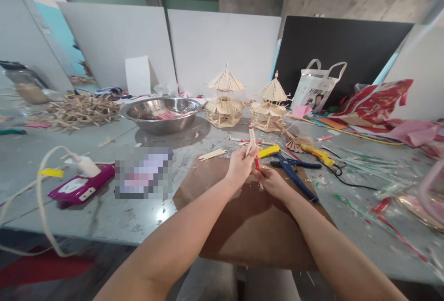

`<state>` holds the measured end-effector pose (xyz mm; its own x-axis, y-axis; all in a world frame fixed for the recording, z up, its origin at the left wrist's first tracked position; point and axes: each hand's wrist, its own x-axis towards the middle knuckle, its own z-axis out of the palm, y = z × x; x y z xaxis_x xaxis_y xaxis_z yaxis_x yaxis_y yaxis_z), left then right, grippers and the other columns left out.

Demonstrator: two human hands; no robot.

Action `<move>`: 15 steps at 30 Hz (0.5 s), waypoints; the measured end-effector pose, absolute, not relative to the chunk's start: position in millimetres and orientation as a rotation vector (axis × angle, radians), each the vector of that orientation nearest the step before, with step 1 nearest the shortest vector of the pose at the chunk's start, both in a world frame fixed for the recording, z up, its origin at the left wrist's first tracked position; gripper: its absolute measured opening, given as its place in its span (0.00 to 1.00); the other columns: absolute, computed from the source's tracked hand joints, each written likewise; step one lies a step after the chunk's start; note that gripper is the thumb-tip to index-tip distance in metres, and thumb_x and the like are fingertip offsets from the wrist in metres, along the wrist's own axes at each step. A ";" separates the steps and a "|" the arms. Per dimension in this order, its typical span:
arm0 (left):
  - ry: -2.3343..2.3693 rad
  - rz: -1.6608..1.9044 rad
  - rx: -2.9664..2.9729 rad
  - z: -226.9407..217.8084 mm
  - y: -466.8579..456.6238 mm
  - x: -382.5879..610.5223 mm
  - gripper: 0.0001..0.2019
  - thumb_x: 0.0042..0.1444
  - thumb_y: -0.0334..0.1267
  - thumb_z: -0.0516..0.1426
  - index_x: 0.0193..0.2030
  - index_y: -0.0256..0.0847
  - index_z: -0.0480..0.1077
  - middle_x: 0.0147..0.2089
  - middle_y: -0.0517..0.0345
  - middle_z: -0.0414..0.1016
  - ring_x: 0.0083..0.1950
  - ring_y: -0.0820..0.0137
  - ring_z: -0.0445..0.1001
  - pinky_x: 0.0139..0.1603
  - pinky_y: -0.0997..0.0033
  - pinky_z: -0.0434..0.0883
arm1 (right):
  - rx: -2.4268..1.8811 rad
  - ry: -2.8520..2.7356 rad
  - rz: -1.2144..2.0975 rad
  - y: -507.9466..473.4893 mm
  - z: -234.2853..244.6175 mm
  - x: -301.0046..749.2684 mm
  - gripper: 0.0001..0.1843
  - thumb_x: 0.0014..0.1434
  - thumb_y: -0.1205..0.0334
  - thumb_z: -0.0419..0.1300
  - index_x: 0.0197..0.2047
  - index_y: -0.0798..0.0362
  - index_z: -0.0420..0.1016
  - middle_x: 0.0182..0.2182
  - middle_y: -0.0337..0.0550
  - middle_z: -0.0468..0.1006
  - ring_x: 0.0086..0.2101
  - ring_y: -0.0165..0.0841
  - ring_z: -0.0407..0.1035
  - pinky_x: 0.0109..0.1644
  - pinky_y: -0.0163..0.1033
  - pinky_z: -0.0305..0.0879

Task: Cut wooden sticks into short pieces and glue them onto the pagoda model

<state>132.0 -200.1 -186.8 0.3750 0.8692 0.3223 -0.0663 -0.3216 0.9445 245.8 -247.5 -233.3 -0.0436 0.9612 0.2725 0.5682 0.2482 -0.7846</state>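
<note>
Both hands met over a sheet of brown paper (pixel 249 227) laid on the grey surface (pixel 104 213). The left hand (pixel 240 164) was closed around a small bundle of wooden sticks (pixel 251 140), held upright with the tips rising above the fingers. The right hand (pixel 272 181) was curled just below and beside it, fingers pinched on the lower end of the same bundle, where something red showed between the two hands; what that red piece was could not be made out.

Doing this well seemed to call for a firm left grip, so the sticks stayed square to one another, while the right fingers made only small adjustments at the base. Keeping the work low over the paper would catch any bits that dropped.

Blue-handled cutters (pixel 294 174) with a yellow part lay just beyond the right hand, and a yellow glue gun (pixel 321 155) sat farther right. Two stick-built pavilions (pixel 225 95) stood behind, next to a steel bowl (pixel 161 113).
</note>
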 end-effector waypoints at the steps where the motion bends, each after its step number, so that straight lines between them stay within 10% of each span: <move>1: 0.730 1.150 1.647 -186.5 -200.2 131.5 0.17 0.48 0.49 0.50 0.26 0.35 0.68 0.19 0.64 0.59 0.21 0.80 0.57 0.21 0.80 0.57 | -1.425 -1.729 0.616 -247.8 -233.4 246.1 0.22 0.54 0.47 0.44 0.28 0.55 0.70 0.27 0.42 0.69 0.30 0.31 0.63 0.35 0.35 0.58; 15: 0.609 0.858 1.766 -204.3 -200.3 136.9 0.18 0.49 0.51 0.47 0.28 0.36 0.64 0.17 0.66 0.59 0.12 0.79 0.58 0.13 0.79 0.55 | -1.396 -1.751 0.733 -242.1 -242.0 255.4 0.16 0.53 0.55 0.47 0.23 0.56 0.67 0.21 0.39 0.67 0.24 0.27 0.60 0.31 0.33 0.58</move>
